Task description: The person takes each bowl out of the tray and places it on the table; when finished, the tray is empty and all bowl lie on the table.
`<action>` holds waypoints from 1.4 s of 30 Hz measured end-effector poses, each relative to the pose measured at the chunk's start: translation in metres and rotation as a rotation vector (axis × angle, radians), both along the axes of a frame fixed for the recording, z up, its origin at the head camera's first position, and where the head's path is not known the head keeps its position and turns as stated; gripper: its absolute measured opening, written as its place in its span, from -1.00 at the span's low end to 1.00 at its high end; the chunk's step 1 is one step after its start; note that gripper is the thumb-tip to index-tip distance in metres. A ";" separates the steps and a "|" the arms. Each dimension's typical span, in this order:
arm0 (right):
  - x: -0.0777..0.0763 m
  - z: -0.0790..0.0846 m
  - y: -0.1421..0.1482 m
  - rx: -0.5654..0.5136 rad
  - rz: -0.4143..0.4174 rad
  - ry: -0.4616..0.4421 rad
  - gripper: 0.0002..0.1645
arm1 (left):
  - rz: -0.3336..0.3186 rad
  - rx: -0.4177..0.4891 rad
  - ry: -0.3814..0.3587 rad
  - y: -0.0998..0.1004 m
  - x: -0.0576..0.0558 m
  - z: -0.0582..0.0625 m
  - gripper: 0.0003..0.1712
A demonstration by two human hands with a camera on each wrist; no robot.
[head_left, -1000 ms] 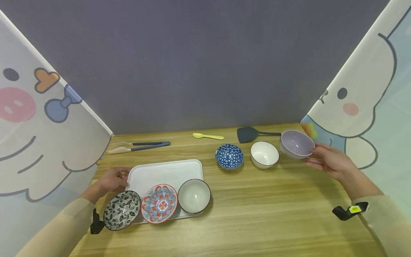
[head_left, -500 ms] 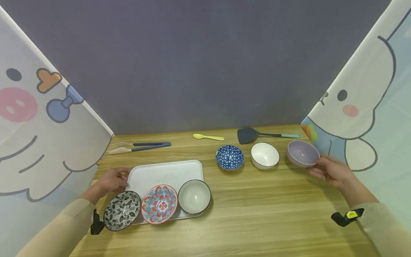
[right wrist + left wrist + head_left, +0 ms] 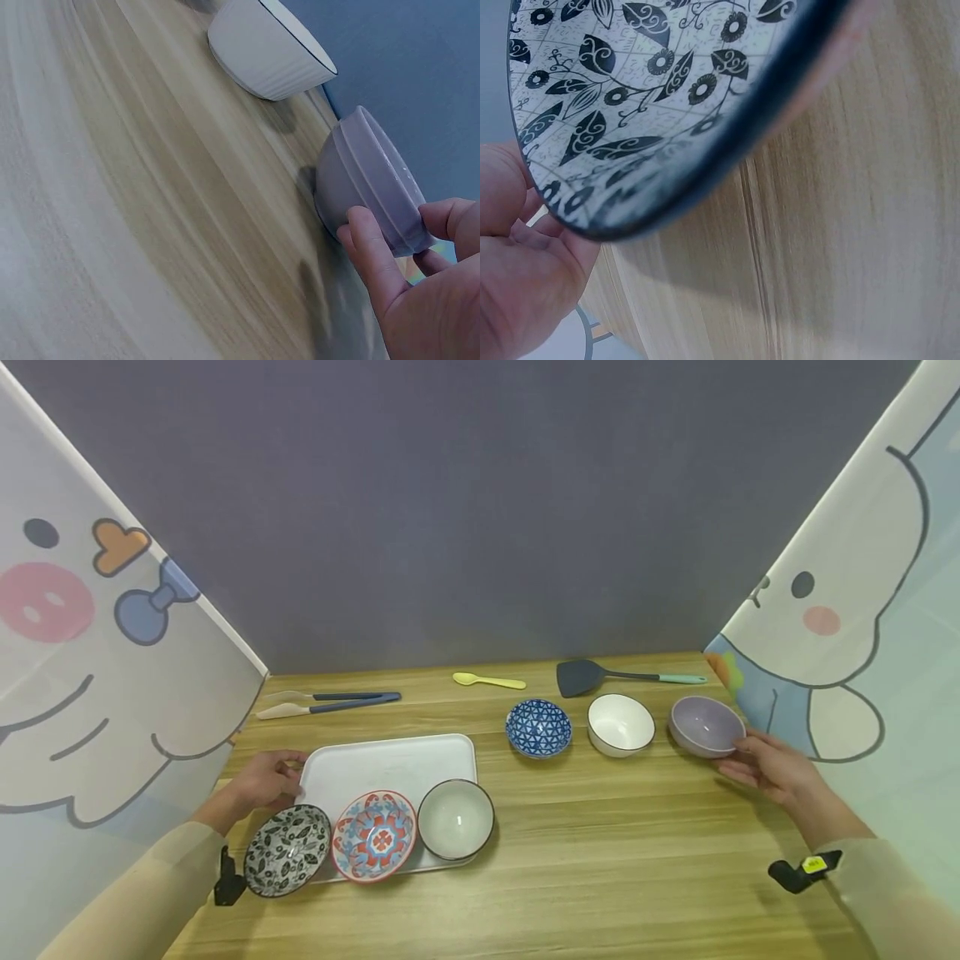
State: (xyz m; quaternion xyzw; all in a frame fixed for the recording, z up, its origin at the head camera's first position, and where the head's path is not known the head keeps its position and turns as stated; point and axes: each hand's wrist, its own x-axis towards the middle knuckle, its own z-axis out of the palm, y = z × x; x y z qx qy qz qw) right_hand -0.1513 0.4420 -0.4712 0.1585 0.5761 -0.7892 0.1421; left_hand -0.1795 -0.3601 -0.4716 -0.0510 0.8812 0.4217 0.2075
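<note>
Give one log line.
right hand: holds purple bowl by rim; left hand: at left edge of white tray; white bowl: beside purple bowl

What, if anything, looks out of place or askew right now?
The leaf-patterned bowl: in the head view it juts well past the left edge of the white tray, so it may be poorly supported, though its base is hidden. No spill or damage shows.
</note>
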 end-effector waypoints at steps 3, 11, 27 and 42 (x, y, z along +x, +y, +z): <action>0.001 -0.002 0.000 -0.013 -0.001 -0.003 0.01 | 0.000 -0.013 -0.001 0.000 -0.002 -0.001 -0.22; 0.007 -0.006 0.005 -0.105 0.033 0.047 0.01 | -0.010 0.004 0.001 0.000 -0.006 -0.002 -0.22; 0.022 0.005 -0.011 0.765 0.136 0.230 0.05 | 0.005 -0.013 -0.007 -0.001 -0.002 -0.009 -0.22; 0.026 0.048 -0.028 0.983 0.173 0.361 -0.06 | -0.006 -0.003 0.000 -0.002 -0.003 -0.004 -0.21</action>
